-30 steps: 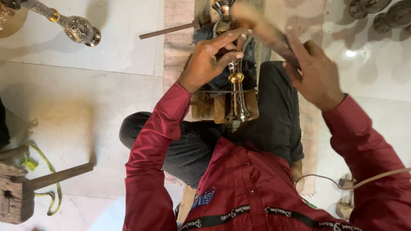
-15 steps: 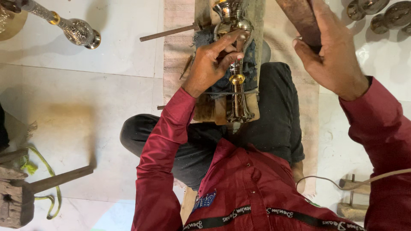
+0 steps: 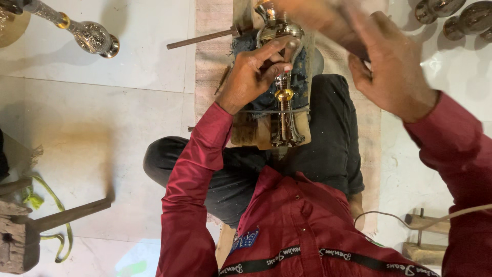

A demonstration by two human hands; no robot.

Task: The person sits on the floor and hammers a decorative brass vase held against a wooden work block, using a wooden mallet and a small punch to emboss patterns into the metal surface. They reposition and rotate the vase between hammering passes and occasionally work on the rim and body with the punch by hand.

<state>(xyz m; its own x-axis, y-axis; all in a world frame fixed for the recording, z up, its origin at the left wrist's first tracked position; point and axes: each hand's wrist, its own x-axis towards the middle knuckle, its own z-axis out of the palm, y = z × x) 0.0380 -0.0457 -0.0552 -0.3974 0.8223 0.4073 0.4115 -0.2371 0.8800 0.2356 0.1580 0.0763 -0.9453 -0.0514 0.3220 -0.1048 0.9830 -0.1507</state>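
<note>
Brass vase (image 3: 283,77) lies on a wooden block (image 3: 246,131); the left hand (image 3: 253,74) presses a small tool against its neck; the right hand (image 3: 392,66), blurred, grips a wooden mallet (image 3: 318,18) above.

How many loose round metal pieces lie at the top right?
3: one at the top edge, one in the corner, one just below; more may lie out of view.

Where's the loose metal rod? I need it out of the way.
In the head view, the metal rod lies on the floor, upper centre, just left of the left hand.
</note>
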